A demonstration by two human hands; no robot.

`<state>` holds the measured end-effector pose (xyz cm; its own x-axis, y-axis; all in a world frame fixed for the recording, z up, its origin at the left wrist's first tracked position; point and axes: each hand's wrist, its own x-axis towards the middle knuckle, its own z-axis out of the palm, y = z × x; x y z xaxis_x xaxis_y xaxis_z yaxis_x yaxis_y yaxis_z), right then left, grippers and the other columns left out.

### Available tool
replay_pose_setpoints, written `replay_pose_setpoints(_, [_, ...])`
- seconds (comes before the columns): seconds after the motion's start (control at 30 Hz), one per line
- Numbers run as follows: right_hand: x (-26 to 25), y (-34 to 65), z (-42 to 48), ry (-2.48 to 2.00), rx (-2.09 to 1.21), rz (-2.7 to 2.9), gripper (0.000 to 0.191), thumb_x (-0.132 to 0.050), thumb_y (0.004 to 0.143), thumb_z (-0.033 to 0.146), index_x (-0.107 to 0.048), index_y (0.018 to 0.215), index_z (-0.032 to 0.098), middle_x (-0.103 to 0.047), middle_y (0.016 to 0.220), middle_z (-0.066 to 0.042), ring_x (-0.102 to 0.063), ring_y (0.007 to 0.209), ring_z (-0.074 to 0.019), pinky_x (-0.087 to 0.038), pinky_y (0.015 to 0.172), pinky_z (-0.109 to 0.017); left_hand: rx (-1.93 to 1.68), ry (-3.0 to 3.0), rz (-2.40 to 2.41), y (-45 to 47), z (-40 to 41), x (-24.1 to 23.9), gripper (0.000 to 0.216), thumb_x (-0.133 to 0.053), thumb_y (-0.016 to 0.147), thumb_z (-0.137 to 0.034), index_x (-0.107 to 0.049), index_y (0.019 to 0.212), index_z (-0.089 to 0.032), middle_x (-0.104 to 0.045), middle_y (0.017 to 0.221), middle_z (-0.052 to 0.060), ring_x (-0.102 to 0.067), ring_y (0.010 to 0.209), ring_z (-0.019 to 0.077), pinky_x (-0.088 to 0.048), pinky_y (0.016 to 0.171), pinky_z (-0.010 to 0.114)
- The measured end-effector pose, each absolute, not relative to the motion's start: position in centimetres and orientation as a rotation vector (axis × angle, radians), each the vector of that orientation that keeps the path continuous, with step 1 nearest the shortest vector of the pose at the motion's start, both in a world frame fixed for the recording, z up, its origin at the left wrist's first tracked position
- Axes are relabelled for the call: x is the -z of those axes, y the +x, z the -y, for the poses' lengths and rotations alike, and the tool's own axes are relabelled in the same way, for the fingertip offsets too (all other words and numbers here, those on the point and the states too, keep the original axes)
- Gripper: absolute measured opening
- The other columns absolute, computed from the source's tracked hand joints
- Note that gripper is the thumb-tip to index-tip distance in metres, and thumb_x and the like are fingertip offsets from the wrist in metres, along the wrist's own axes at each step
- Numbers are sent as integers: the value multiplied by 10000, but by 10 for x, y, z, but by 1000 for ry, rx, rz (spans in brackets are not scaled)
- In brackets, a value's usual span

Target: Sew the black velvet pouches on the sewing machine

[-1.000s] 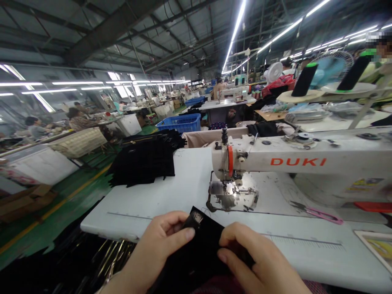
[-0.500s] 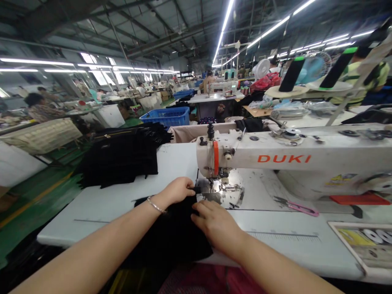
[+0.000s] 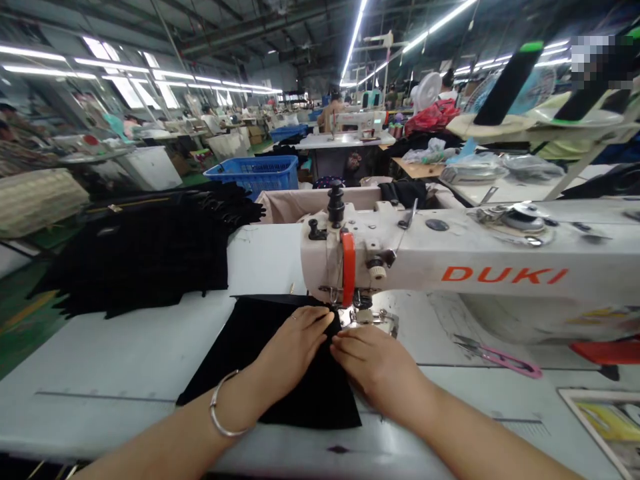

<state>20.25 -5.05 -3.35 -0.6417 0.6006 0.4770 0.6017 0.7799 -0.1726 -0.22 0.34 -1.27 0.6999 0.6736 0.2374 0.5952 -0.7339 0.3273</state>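
A black fabric piece (image 3: pixel 280 373) lies flat on the sewing table, its upper right corner by the needle area of the white sewing machine (image 3: pixel 400 247). My left hand (image 3: pixel 293 350), a bangle on its wrist, rests on top of the cloth with fingers stretched toward the presser foot. At the cloth's right edge, my right hand (image 3: pixel 373 360) has its fingers bent and drawn together on the border; its thumb is hidden. The fingertips of both hands are close together just in front of the machine's needle, which is mostly hidden.
A stack of black fabric pieces (image 3: pixel 140 253) lies at the table's left. Pink-handled thread snips (image 3: pixel 505 360) rest under the machine arm. Behind are a blue basket (image 3: pixel 255 173) and black thread cones (image 3: pixel 507 87). Other people sit at machines farther back.
The black fabric has been brought up flat onto the table, its corner at the needle. My left hand has gone from pinching its edge to lying on top. The view has moved closer.
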Motion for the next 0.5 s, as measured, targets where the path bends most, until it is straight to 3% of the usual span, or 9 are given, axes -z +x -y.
replay_pose_setpoints(0.5, [27,196,56,-964,-62,2415,289,-485,956,117,-636,1203,128,-698,1134,-93,-618,1102,-226,-527,964,-393,-422,2745,-837,-13,-10,11,396,-440,976,-131,-494,1364,-181,-563,1381,103,-491,1315,227,-394,1134,457])
